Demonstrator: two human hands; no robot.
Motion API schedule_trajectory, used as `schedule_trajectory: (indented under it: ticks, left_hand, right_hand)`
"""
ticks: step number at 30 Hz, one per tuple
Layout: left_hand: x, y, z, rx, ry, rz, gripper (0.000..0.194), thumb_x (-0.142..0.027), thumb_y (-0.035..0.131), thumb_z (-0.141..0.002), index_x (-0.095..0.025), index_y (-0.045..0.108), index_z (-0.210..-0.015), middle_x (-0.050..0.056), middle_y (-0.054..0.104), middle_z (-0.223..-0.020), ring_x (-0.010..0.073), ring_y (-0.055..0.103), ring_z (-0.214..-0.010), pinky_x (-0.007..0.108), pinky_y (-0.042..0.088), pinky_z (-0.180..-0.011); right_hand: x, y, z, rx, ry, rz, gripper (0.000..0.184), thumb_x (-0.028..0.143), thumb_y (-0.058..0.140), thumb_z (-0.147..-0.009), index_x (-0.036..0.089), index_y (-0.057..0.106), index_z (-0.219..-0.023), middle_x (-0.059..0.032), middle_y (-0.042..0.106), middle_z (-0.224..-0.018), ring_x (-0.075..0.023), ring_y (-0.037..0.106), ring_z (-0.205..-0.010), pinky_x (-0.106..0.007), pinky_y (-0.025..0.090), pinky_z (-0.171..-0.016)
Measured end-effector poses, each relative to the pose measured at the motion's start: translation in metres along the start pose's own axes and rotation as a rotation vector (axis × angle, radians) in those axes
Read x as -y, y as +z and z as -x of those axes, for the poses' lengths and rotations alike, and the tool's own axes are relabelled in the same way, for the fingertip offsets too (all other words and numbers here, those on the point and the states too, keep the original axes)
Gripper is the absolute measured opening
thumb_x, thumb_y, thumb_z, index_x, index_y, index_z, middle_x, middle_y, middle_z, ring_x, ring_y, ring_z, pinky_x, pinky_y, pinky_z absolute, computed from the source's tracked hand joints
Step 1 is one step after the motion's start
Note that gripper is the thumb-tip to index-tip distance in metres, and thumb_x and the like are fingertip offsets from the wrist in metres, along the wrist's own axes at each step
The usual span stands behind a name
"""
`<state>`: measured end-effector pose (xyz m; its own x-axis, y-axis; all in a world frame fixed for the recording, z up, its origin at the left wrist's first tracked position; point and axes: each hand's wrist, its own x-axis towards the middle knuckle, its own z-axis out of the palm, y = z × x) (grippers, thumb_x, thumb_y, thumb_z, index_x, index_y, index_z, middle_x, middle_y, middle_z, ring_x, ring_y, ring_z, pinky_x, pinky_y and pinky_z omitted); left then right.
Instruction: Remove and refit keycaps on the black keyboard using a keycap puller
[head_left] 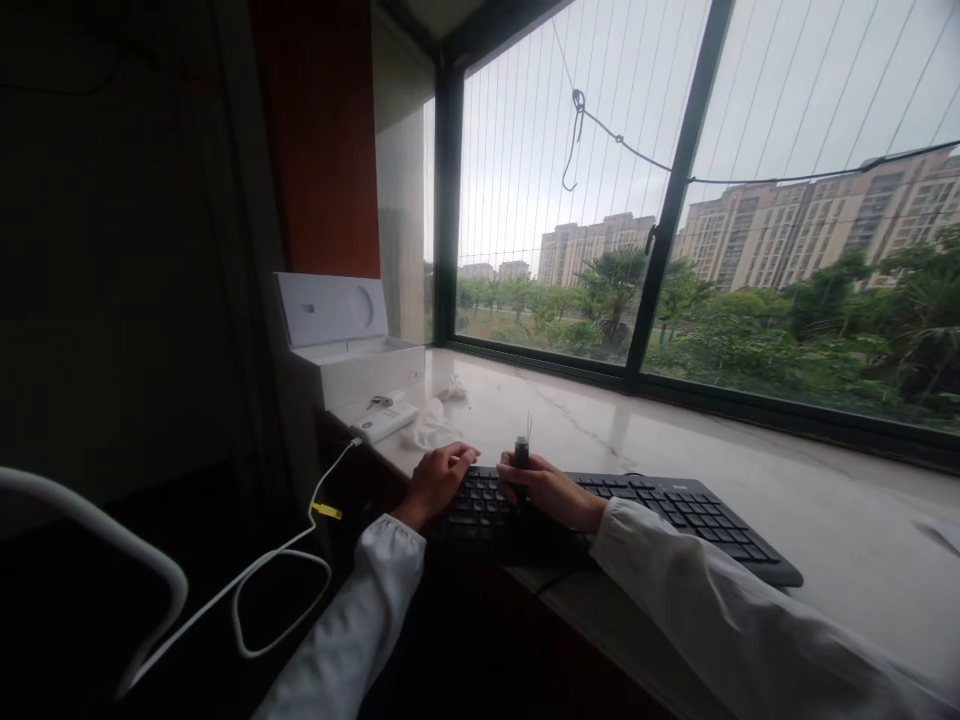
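Black tool upright above the keyboard, thin wires up. Our right hand has it, fingers wrapped round, forearm in from the right. Our left hand sits half curled, palm down at the keyboard's left end (can't tell if it's holding anything). Open white box beyond, left, on the sill.

1 head-worn camera looks forward and down from near the hands, facing the window.
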<state>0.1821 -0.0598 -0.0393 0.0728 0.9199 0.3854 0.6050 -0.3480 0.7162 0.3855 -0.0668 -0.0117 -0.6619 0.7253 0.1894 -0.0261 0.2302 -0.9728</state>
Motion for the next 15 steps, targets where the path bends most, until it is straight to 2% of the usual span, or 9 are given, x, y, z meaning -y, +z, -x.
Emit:
schedule_trajectory:
  ticks: [3,6,11,15]
  left_hand:
    - [0.0009,0.0035,0.0013,-0.031,-0.044,-0.058,0.035,-0.046,0.045,-0.09,-0.03,0.075,-0.09,0.001,0.076,-0.089,0.0214,0.068,-0.085,0.029,0.048,-0.073]
    - [0.0021,0.0042,0.0057,-0.042,-0.056,-0.084,0.036,-0.048,0.044,-0.089,-0.031,0.076,-0.091,0.0,0.076,-0.089,0.0213,0.067,-0.085,0.028,0.046,-0.07]
    - [0.0022,0.004,0.0072,-0.05,-0.062,-0.095,0.037,-0.049,0.044,-0.089,-0.032,0.077,-0.091,0.0,0.076,-0.09,0.021,0.067,-0.085,0.027,0.045,-0.069]
    - [0.0033,0.0051,0.0066,-0.051,-0.072,-0.101,0.037,-0.05,0.045,-0.089,-0.032,0.077,-0.092,0.0,0.076,-0.094,0.0217,0.067,-0.088,0.028,0.045,-0.071]
  right_hand:
    - [-0.0004,-0.0019,0.0017,0.04,-0.033,0.0,0.036,0.047,0.06,-0.087,0.019,0.047,-0.068,0.0016,0.048,-0.063,-0.0142,0.043,-0.065,-0.031,0.033,-0.069]
    - [0.0006,-0.0028,0.002,0.071,-0.041,-0.035,0.035,0.046,0.062,-0.086,0.02,0.045,-0.071,0.0038,0.043,-0.062,-0.0135,0.043,-0.062,-0.031,0.034,-0.067]
    - [0.0,-0.0067,0.0005,0.085,-0.05,0.024,0.035,0.049,0.062,-0.086,0.02,0.047,-0.075,0.0038,0.044,-0.063,-0.0135,0.044,-0.062,-0.031,0.035,-0.065]
    - [-0.0022,-0.0066,-0.0005,0.055,-0.033,-0.079,0.036,0.049,0.066,-0.082,0.02,0.046,-0.074,0.0044,0.044,-0.061,-0.0132,0.043,-0.062,-0.031,0.035,-0.065]
